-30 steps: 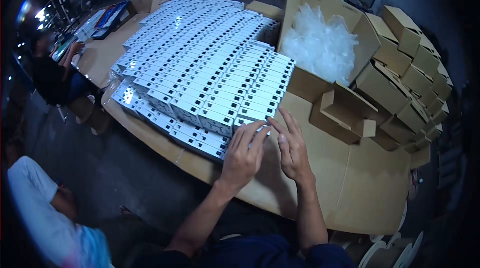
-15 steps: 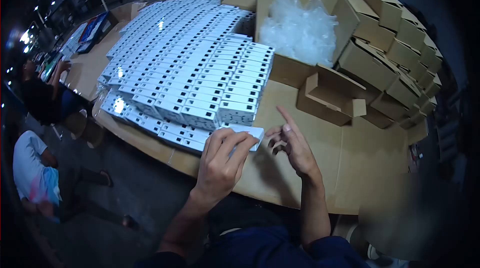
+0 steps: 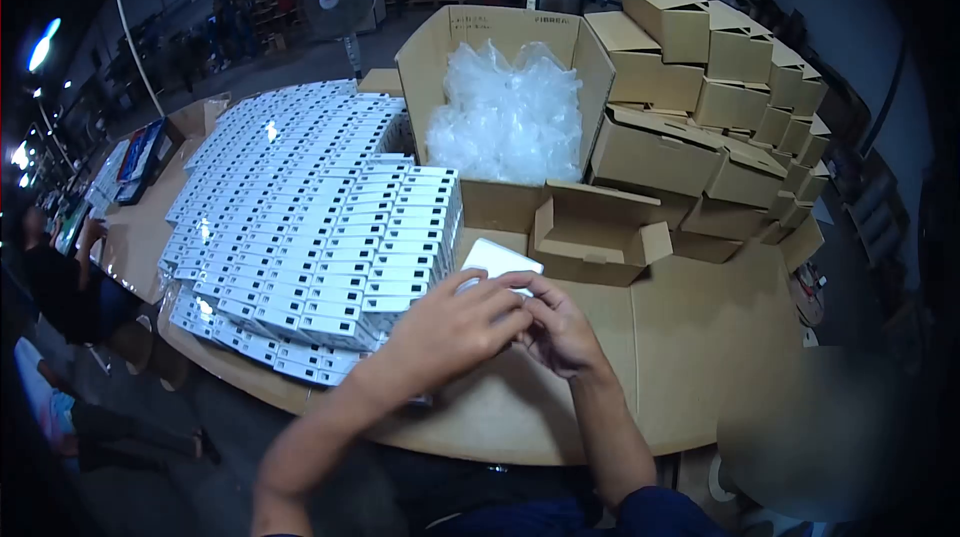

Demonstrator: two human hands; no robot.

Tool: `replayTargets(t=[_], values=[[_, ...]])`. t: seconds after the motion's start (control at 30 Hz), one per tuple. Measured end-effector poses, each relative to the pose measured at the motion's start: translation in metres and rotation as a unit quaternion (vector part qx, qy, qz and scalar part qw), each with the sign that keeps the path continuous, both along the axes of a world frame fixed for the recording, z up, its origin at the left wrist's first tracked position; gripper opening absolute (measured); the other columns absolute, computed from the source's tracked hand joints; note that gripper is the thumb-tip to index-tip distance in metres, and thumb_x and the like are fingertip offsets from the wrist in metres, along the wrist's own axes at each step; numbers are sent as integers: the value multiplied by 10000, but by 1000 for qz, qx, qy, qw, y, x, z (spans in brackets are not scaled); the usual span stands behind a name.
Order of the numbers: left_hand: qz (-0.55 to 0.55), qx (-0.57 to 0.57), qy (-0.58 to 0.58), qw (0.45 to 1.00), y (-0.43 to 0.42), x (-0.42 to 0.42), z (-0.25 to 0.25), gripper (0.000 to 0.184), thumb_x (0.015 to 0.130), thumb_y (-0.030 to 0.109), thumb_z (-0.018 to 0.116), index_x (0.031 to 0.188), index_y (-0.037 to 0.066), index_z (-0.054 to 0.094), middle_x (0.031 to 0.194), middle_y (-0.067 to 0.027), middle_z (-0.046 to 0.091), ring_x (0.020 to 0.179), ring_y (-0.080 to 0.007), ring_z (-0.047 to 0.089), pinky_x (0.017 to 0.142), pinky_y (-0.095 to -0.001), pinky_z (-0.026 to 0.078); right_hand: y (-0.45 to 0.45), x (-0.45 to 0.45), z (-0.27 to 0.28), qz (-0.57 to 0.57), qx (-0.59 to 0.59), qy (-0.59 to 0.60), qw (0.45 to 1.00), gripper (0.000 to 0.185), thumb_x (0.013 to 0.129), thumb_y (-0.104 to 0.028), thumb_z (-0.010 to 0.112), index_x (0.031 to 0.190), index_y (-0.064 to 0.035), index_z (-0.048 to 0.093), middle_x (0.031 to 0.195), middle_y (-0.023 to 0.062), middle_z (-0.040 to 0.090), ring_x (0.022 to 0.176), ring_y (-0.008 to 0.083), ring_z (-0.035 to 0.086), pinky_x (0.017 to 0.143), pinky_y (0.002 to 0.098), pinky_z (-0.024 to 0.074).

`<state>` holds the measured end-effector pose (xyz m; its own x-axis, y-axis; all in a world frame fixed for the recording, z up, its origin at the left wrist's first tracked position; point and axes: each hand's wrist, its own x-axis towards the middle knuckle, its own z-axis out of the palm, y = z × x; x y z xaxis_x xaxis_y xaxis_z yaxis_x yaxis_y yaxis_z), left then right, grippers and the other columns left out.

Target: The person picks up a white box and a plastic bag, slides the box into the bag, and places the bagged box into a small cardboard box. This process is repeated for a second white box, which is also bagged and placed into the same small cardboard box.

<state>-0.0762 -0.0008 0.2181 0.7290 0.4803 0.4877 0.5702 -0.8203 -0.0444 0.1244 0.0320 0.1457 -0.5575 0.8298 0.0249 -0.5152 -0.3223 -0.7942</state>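
Head-worn view, facing forward and down, table [image 3: 715, 337] near

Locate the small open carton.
In the head view, the small open carton sits right of centre on the table, beyond the right hand, in front of the stacked cartons.

The room around the table [image 3: 715, 337] is dim, with glaring lamps [image 3: 45, 45] beyond its left end. Glints dot the white boxes [image 3: 300, 207] on it; its front edge bows with lens distortion. A blurred patch [image 3: 810, 432] obscures its near-right surroundings.
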Motion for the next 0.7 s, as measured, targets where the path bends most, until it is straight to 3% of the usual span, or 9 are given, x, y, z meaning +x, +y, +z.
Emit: replayTargets(t=[0.07,0.1,0.17,0.27,0.3,0.4,0.43,0.57,0.7], values=[[7,-62,-19,998,41,-13,29,376,821,267,815,1119,71,695,1063,-98,689,989,-291,652,927,-401,507,36,9,-5,-13,58,-32,998,258,1064,-43,507,1304,-31,600,1093,82,629,966,135,661,857,282,605],[13,-35,-31,999,78,-24,36,308,823,221,811,1076,83,703,1026,-93,690,973,-300,656,906,-401,511,44,0,18,-79,75,-61,992,187,1062,-37,499,1166,-10,652,1064,80,640,922,132,665,790,267,612],[105,-7,1,994,140,-38,61,208,810,136,795,979,71,693,970,-105,678,979,-325,654,861,-436,522,87,6,42,-141,182,-193,954,221,1035,-24,492,1097,24,698,1028,87,645,893,127,654,757,257,559],[176,26,15,984,240,-56,67,243,797,65,768,1025,50,688,1055,-124,669,1036,-341,636,903,-438,528,154,5,80,-224,353,-389,821,246,968,-68,570,1122,-55,761,1012,127,638,918,178,660,818,308,531],[187,48,12,981,270,-58,64,233,808,59,749,1032,53,690,1072,-123,667,1052,-337,633,904,-433,531,176,1,88,-266,378,-412,785,287,929,-89,601,1149,-135,780,1057,171,643,1022,273,672,919,377,525],[231,111,34,966,359,-63,40,182,849,57,675,1028,58,710,1122,-119,662,1101,-320,623,917,-416,540,224,-6,109,-359,468,-435,681,310,914,-70,590,1158,-117,775,1153,215,643,1150,353,635,1008,437,496],[248,133,50,958,378,-63,38,174,865,59,647,1023,60,719,1139,-117,660,1118,-314,620,923,-409,542,234,-7,115,-352,437,-429,708,347,895,-66,589,1189,-113,767,1233,248,625,1206,408,595,1068,475,459],[307,118,188,926,422,-59,36,207,909,74,595,958,82,795,1208,-106,699,1163,-298,638,961,-415,555,266,-13,121,-370,425,-414,715,402,867,-101,607,1243,-108,749,1320,263,600,1233,417,586,1103,462,438],[347,25,53,936,425,-48,75,188,861,13,615,973,23,766,1040,-204,741,1029,-377,707,869,-479,589,290,-18,125,-383,432,-431,693,451,834,-136,640,1274,-103,733,1366,273,582,1306,414,558,1135,455,427]])
